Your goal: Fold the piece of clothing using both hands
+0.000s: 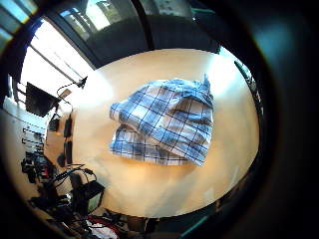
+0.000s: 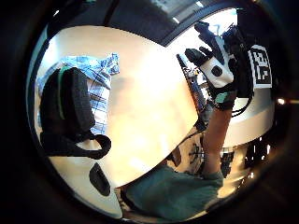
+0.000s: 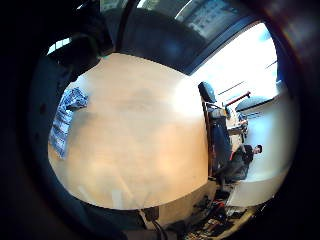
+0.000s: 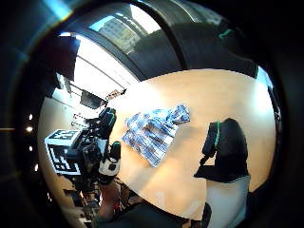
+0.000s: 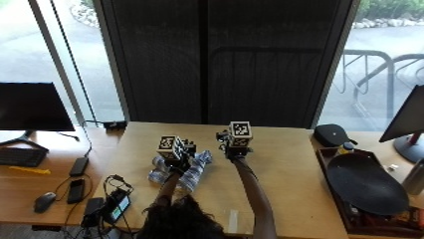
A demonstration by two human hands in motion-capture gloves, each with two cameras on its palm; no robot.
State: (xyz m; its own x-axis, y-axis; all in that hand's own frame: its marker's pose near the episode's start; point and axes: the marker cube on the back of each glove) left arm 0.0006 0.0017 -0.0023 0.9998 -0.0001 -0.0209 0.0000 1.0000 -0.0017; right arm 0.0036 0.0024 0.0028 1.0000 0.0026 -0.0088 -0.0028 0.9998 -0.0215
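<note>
Both hands up over table (image 5: 291, 164), holding nothing. Left hand (image 4: 102, 142) fingers straight; right hand (image 2: 217, 60) fingers spread. One blue-white plaid garment (image 5: 189, 172) lies crumpled on table under left hand, left of right forearm. No legible brand or writing on it. Two monitors (image 5: 30, 107) flank table.

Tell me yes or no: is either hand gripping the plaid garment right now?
No. The plaid garment lies crumpled on the table with no fingers touching it.
</note>
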